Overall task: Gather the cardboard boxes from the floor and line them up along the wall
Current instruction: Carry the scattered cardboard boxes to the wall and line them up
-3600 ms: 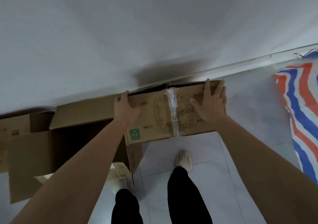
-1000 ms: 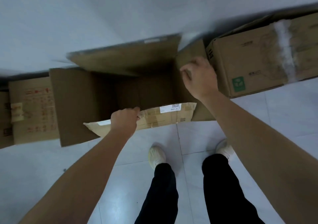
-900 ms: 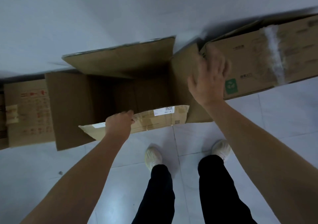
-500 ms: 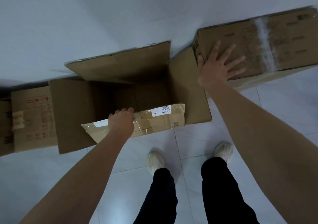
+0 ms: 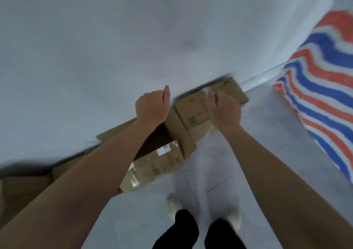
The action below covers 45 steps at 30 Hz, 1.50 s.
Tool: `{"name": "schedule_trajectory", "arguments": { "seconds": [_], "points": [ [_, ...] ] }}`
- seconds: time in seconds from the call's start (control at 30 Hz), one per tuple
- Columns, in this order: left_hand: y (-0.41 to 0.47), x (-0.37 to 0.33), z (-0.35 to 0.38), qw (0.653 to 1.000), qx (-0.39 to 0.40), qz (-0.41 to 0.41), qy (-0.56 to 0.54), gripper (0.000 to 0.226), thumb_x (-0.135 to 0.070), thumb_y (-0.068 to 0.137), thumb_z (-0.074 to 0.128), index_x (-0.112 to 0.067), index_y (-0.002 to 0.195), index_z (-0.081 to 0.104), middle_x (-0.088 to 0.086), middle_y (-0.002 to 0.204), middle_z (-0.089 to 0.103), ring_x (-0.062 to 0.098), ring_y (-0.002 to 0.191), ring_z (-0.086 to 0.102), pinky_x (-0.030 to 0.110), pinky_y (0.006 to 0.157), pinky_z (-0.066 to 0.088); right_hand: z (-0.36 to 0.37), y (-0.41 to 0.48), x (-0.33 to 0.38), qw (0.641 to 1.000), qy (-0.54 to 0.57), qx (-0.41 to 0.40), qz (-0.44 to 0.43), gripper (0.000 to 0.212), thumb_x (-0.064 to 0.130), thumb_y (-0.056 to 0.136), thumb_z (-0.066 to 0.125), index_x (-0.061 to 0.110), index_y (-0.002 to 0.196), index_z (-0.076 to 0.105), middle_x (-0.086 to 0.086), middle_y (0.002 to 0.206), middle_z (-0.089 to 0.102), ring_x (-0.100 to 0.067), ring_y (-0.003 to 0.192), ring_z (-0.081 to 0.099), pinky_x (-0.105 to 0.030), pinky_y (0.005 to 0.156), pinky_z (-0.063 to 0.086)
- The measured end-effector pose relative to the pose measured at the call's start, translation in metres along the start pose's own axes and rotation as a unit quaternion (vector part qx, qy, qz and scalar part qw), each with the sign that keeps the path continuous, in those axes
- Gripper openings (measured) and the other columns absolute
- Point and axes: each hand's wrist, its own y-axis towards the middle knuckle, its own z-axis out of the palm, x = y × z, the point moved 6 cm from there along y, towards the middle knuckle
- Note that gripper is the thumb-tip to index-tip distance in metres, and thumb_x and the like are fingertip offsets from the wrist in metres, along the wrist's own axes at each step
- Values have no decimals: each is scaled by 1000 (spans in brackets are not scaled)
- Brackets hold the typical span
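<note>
Both arms are stretched forward over the row of cartons at the floor's far edge, where the tiles meet the white wall.

Left hand: raised above the open carton, fingers curled under, thumb standing up. It holds nothing and touches nothing.

Right hand: blurred. The fingers look loosely bent and nothing is in its grip. It hangs over the near end of the taped carton; whether it touches the top cannot be told.

Taped carton: closed and lying flat, its long side against the wall and a green mark on the near face. It is the right-hand end of the row.

Open carton: just beside the taped carton on its left and apparently touching it. The flaps are spread, the inside is dark, and the front flap carries clear tape and a white label.

More cardboard: further left along the same wall edge — blurred and partly hidden by the left forearm.

Floor: pale tiles. The person's pale shoes and black trousers stand just short of the row.

A red, white and blue striped sheet hangs at the right — well apart from the cartons.
</note>
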Motion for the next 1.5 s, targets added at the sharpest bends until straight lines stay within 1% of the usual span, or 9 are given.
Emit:
{"name": "schedule_trajectory", "arguments": {
  "seconds": [0.3, 0.4, 0.6, 0.73, 0.83, 0.97, 1.17, 1.27, 1.5],
  "points": [
    [-72, -201, -139, 984, -70, 150, -73, 69, -37, 107, 22, -10, 46, 40, 3, 42, 39, 22, 42, 42, 30, 47, 34, -239, -132, -8, 989, -29, -138, 46, 53, 52, 105, 33, 22, 62, 42, 7, 57, 47, -8, 54, 48, -25, 61, 40],
    [-154, -270, -154, 967, -83, 216, -110, 67, -35, 107, 25, -7, 49, 42, 6, 45, 42, 27, 46, 47, 31, 51, 37, -306, -226, -50, 972, -66, -206, 90, 51, 52, 104, 36, 20, 67, 51, 4, 60, 53, -11, 55, 52, -26, 57, 46],
    [-388, -414, -151, 895, 8, 385, -223, 56, -46, 104, 29, -5, 99, 66, 10, 93, 69, 26, 83, 65, 30, 74, 50, -413, -481, -156, 922, -72, -289, 246, 50, 48, 105, 35, 21, 66, 48, 4, 59, 52, -11, 54, 51, -23, 49, 36],
    [-595, -506, -147, 824, 92, 504, -242, 54, -40, 105, 33, -13, 65, 56, 3, 68, 62, 15, 58, 55, 19, 57, 39, -475, -694, -227, 841, -62, -363, 397, 52, 46, 105, 36, 20, 60, 38, 2, 55, 46, -16, 52, 45, -26, 47, 27],
    [-726, -554, -142, 756, 138, 580, -272, 55, -43, 104, 34, -13, 65, 59, 0, 66, 62, 13, 56, 56, 25, 60, 49, -503, -829, -268, 778, -52, -402, 481, 51, 45, 105, 37, 17, 62, 40, 2, 58, 47, -21, 57, 47, -30, 50, 28],
    [-881, -609, -129, 677, 179, 655, -284, 61, -38, 105, 34, -15, 50, 43, -3, 48, 44, 14, 44, 43, 25, 49, 35, -526, -979, -316, 693, -52, -451, 560, 49, 46, 103, 38, 14, 67, 46, -1, 65, 51, -31, 72, 54, -34, 62, 32],
    [-1122, -690, -116, 574, 271, 716, -292, 62, -30, 106, 37, -16, 45, 30, -2, 42, 32, 20, 42, 33, 31, 47, 17, -569, -1176, -386, 577, -88, -473, 661, 48, 46, 101, 41, 11, 72, 58, -12, 83, 69, -36, 86, 63, -33, 67, 36],
    [-1228, -717, -122, 510, 307, 744, -304, 57, -29, 105, 40, -10, 51, 43, 1, 47, 41, 19, 45, 40, 27, 46, 27, -593, -1262, -401, 527, -100, -477, 696, 48, 45, 100, 44, 12, 68, 57, -12, 83, 69, -35, 84, 62, -32, 64, 34],
    [-1458, -737, -133, 402, 365, 791, -284, 56, -29, 105, 41, -22, 50, 38, -12, 48, 34, 0, 45, 34, 11, 46, 25, -608, -1462, -431, 392, -109, -514, 755, 50, 41, 99, 46, 5, 65, 57, -5, 58, 53, -30, 61, 47, -33, 56, 30]
  ]
}}
